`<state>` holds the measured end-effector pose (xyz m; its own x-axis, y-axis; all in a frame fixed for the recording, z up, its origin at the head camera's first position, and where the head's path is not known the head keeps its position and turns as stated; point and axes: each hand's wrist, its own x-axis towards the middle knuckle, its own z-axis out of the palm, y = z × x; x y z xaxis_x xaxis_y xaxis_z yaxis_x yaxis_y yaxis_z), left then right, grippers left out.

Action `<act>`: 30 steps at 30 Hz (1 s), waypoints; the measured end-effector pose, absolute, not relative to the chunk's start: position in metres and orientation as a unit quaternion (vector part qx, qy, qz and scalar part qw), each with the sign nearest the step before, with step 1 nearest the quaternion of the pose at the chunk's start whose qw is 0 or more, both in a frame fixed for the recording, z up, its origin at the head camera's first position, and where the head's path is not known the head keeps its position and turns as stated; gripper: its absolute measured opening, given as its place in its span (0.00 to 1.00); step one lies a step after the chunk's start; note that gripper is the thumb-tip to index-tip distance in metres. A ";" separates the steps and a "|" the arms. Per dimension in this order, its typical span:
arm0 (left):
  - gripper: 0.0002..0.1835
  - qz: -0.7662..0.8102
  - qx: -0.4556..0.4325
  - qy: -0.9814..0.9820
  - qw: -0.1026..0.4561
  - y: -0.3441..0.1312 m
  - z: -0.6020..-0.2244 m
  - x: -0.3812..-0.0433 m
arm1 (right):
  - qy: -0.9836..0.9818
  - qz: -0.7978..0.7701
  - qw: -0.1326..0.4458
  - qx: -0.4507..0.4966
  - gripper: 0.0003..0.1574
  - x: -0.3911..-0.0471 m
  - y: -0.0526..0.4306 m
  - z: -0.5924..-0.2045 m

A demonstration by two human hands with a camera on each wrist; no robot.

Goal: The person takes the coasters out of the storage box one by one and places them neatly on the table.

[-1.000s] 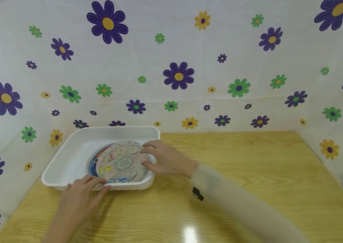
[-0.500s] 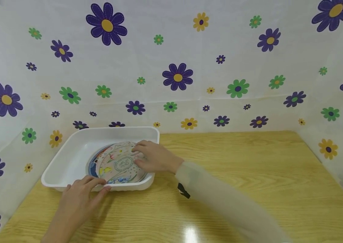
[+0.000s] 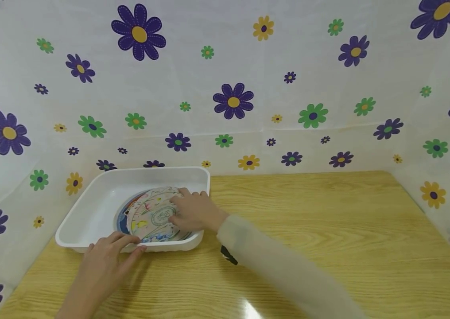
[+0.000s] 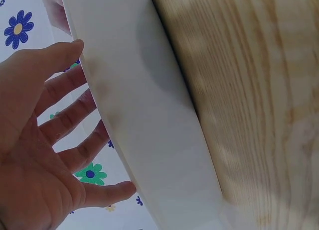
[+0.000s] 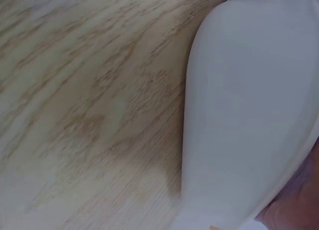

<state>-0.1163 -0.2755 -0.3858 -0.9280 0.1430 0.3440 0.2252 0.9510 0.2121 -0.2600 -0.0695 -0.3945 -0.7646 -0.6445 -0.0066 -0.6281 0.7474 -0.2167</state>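
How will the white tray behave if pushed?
The white tray probably slides, not tips: broad and low on the wooden table. Its smooth, even walls suggest it's fairly stiff. The floral disc may shift; it doesn't fill the tray.

Pretty loud backdrop sheet (image 3: 249, 57), purple, green and yellow flowers on white, around a shiny wood-grain tabletop (image 3: 308, 208).

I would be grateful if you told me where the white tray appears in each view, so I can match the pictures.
Head: the white tray sits in the lower half, left of centre.
Left wrist: the white tray slants from top to bottom through the middle, right of the left hand.
Right wrist: the white tray takes up much of the right side.
Shared landmark: the wood-grain table.
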 end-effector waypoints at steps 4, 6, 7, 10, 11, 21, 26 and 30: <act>0.12 -0.124 -0.096 -0.973 0.167 -0.275 -0.386 -0.116 | 0.942 -0.073 0.041 -0.325 0.35 -0.257 -0.074 -0.395; 0.12 -0.125 -0.097 -0.973 0.169 -0.275 -0.386 -0.116 | 0.945 -0.053 0.039 -0.321 0.34 -0.256 -0.076 -0.396; 0.12 -0.125 -0.097 -0.973 0.169 -0.275 -0.386 -0.116 | 0.946 -0.041 0.038 -0.320 0.33 -0.256 -0.077 -0.396; 0.12 -0.122 -0.100 -0.973 0.171 -0.275 -0.386 -0.117 | 0.948 -0.006 0.029 -0.318 0.32 -0.255 -0.079 -0.398; 0.11 -0.121 -0.102 -0.972 0.172 -0.275 -0.386 -0.117 | 0.948 0.003 0.026 -0.318 0.31 -0.255 -0.079 -0.398; 0.11 -0.119 -0.107 -0.971 0.180 -0.275 -0.386 -0.117 | 0.949 -0.001 0.007 -0.315 0.26 -0.255 -0.081 -0.400; 0.12 -0.118 -0.107 -0.970 0.182 -0.275 -0.386 -0.118 | 0.951 -0.032 -0.014 -0.308 0.23 -0.256 -0.079 -0.402; 0.12 -0.120 -0.105 -0.971 0.177 -0.275 -0.386 -0.118 | 0.949 -0.089 -0.034 -0.299 0.28 -0.255 -0.077 -0.401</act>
